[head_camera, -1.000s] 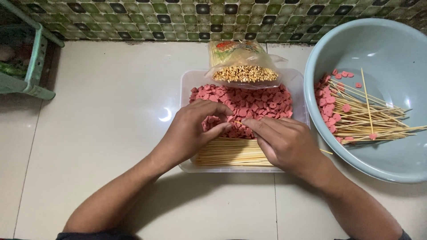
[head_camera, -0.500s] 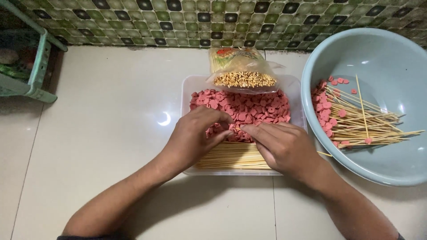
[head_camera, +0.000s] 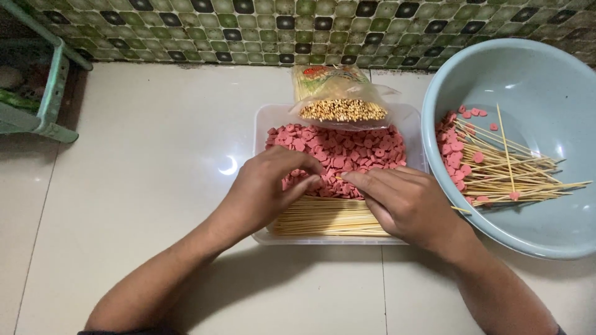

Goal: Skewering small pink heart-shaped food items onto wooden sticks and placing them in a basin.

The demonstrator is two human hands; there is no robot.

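Gleaming cream floor tiles (head_camera: 143,155), mosaic wall (head_camera: 248,31)

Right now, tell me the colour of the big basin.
Pale blue basin, clearest in the head view.

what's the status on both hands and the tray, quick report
Left hand and right hand meet fingertip to fingertip over pink slices in clear tray. Loose skewers lie under the hands. Nothing in the way.

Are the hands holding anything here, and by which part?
Cannot tell. Left hand and right hand meet fingertip to fingertip over the pink slices; whatever they pinch is hidden.
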